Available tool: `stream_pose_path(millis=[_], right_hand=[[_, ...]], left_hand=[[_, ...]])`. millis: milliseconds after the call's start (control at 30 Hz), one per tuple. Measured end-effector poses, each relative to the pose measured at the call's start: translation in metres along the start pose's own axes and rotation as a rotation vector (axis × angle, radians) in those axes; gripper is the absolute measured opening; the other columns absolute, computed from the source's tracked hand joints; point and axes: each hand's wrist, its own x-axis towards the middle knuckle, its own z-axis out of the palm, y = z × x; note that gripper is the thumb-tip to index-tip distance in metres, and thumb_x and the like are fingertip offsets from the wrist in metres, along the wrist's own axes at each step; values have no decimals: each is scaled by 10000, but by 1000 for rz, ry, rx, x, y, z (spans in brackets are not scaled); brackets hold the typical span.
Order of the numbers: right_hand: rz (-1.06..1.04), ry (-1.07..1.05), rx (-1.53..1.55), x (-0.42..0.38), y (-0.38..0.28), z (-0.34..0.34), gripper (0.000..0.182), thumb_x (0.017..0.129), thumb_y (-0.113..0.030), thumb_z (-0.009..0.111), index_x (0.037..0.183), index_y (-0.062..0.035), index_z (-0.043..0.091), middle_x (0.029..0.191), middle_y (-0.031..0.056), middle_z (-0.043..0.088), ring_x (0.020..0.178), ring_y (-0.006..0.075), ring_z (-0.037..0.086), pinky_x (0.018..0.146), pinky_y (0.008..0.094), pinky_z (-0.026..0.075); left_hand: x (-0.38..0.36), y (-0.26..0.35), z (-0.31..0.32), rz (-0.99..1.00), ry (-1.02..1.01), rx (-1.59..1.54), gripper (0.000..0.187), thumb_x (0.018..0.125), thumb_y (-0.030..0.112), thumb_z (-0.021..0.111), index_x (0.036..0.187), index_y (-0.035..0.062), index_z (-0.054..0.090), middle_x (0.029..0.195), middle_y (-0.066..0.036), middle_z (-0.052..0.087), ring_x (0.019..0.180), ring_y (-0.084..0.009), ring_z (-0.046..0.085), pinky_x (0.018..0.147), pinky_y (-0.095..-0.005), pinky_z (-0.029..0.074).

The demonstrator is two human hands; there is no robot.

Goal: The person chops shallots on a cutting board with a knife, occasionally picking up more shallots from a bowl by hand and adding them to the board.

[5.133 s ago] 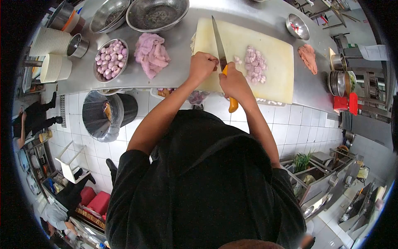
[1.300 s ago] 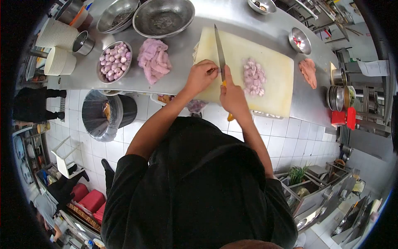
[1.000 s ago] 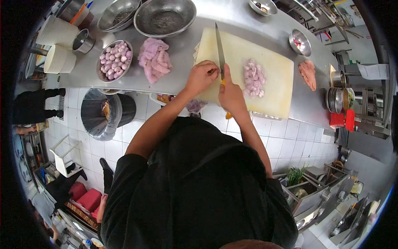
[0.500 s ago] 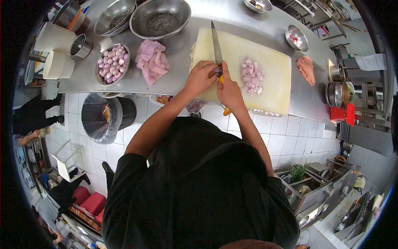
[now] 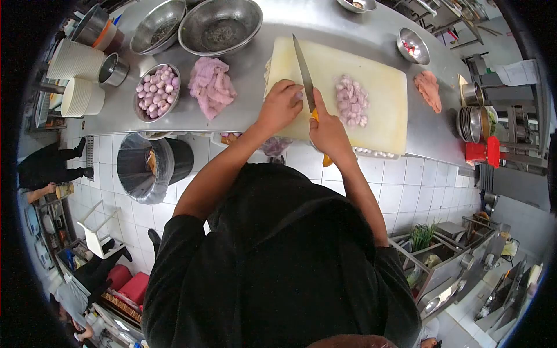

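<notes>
My right hand (image 5: 329,132) grips the yellow handle of a long kitchen knife (image 5: 303,68). Its blade points away from me over the pale cutting board (image 5: 380,81). Just left of the blade, my left hand (image 5: 281,107) has its fingers curled round a small purple shallot (image 5: 299,95), which is partly hidden. A heap of peeled, cut shallots (image 5: 351,101) lies on the board to the right of the knife. On the left, a metal bowl (image 5: 139,111) is filled with whole peeled shallots (image 5: 158,93).
A pink cloth (image 5: 211,87) lies between bowl and board. Large metal bowls (image 5: 221,26) stand behind. To the right are a small bowl (image 5: 413,46) with red bits and another cloth (image 5: 427,91). Below the counter is a lined bin (image 5: 145,168). Another person's legs (image 5: 49,165) show at left.
My right hand and the knife have shifted slightly right and toward me, away from my left hand. The blade now slants more. The view has moved slightly.
</notes>
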Motion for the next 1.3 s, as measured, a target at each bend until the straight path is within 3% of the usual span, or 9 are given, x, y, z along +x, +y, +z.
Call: stream_pose_path(millis=[67,267,367,533,633,833,1300], right_hand=[[18,-20,8,-5,-7,-6,772,924,-109,523,1595,-174,147,844,322,663,814,497,648,791,563,484],[48,-56,11,-18,-22,-17,773,928,-113,525,1593,-162,135,849,332,660,806,506,646,774,568,489],[26,-30,4,-15,-18,0,773,927,-107,518,1591,-150,124,840,326,662,796,505,648,759,570,494],[26,-29,-1,11,-16,8,790,906,-84,519,1580,-81,107,830,323,666,809,490,663,782,565,518],[43,-89,-30,3,-25,-15,794,905,-87,527,1585,-103,116,832,322,666,815,490,663,781,567,517],[9,-1,-18,16,-18,9,808,890,-87,532,1588,-105,125,819,316,664,815,490,662,780,560,515],[6,-21,-51,8,-32,0,793,889,-81,531,1583,-87,148,855,312,675,829,479,666,793,553,514]], left_hand=[[-1,-3,-1,-129,20,-140,163,813,59,685,965,7,712,1013,-128,655,976,-323,635,853,-412,525],[-1,-10,2,-81,12,-118,106,843,74,683,918,5,711,939,-125,672,927,-330,643,839,-411,524],[-1,-13,1,-29,19,-48,111,852,59,710,952,13,720,963,-103,690,833,-273,681,725,-340,553],[0,-14,2,-78,19,-55,124,838,80,723,948,23,731,984,-104,709,859,-285,686,759,-353,555],[0,-13,-1,-86,-3,-50,133,830,75,723,954,28,735,980,-103,714,884,-290,685,784,-366,554],[-1,-17,3,-33,39,-67,116,828,38,700,939,13,726,972,-110,712,895,-304,677,799,-382,547],[-2,-17,0,-23,24,-96,134,802,-25,660,927,-9,707,964,-127,700,924,-331,663,828,-398,534]])
